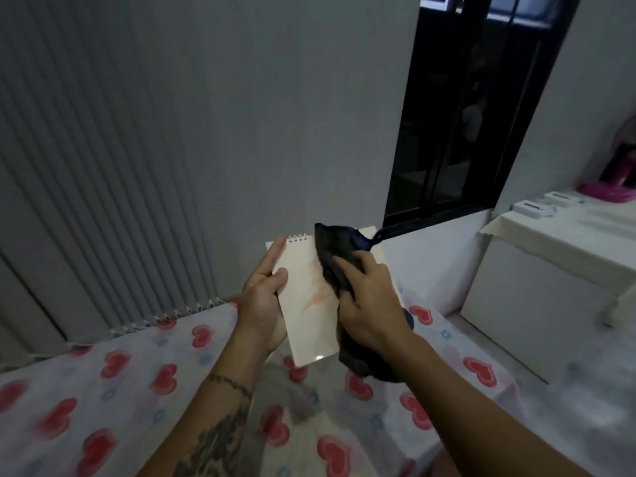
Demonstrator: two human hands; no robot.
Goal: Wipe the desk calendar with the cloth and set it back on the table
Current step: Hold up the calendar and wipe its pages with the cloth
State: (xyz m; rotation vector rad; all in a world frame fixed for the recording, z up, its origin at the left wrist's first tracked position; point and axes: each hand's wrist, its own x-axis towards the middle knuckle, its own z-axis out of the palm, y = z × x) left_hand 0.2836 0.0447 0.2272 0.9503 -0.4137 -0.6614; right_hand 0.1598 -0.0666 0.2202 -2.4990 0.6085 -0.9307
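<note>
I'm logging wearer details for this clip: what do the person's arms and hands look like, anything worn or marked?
Both forearms are bare, with no sleeves in view. The left forearm carries dark tattoos, including a band nearer the wrist. The right forearm shows no markings. No rings, watch or gloves show on the left hand or right hand.

Cloth [339, 266] on calendar [309, 297], table [550, 232] right.

Left hand [263, 297]: fingers extended upward, thumb pressed inward, grip closed, forearm tattooed. Right hand [368, 304]: palm down, fingers curled, grip closed, forearm bare.
</note>
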